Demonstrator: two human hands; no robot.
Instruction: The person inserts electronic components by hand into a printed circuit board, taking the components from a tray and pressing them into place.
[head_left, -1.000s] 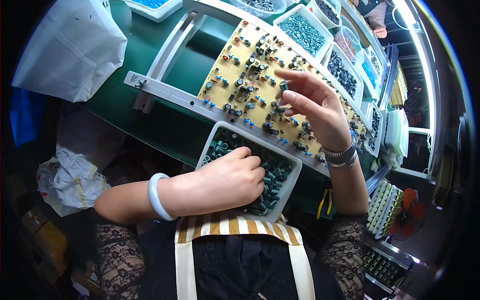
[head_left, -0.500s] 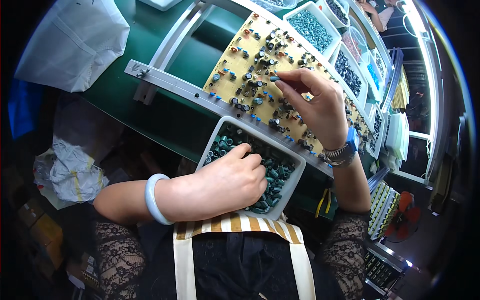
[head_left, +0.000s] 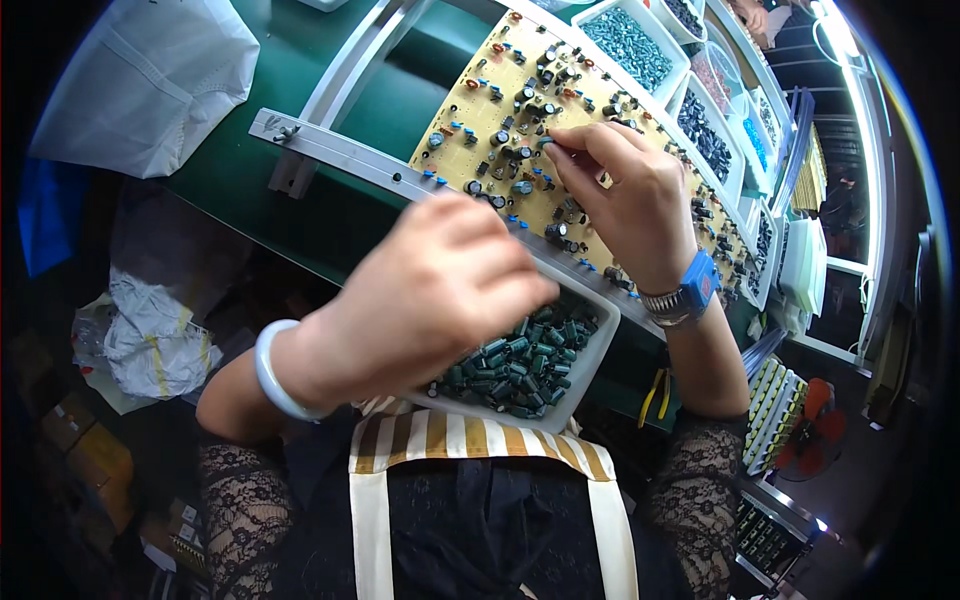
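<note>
My right hand (head_left: 630, 190) is over a tan circuit board (head_left: 455, 115), thumb and forefinger pinched on a small green capacitor (head_left: 546, 142). I cannot tell whether its leads are in the board. Black, green, blue and orange components stand all over the board. My left hand (head_left: 440, 285) hangs above a white tray (head_left: 590, 365) of loose green capacitors (head_left: 520, 365). Motion blurs that hand, and its fingertips are too smeared to show what they hold, if anything. The hand covers the tray's left part.
A metal rail frame (head_left: 340, 160) holds the board's near edge on a green table (head_left: 225, 190). White bins (head_left: 665, 85) of parts line the far right. Yellow-handled pliers (head_left: 655, 397) lie right of the tray. A white cloth bag (head_left: 150, 85) is at the far left.
My left hand has lifted out of the tray's capacitors and moved up and left toward the board. My right hand has shifted slightly, still pinching the capacitor over the board.
</note>
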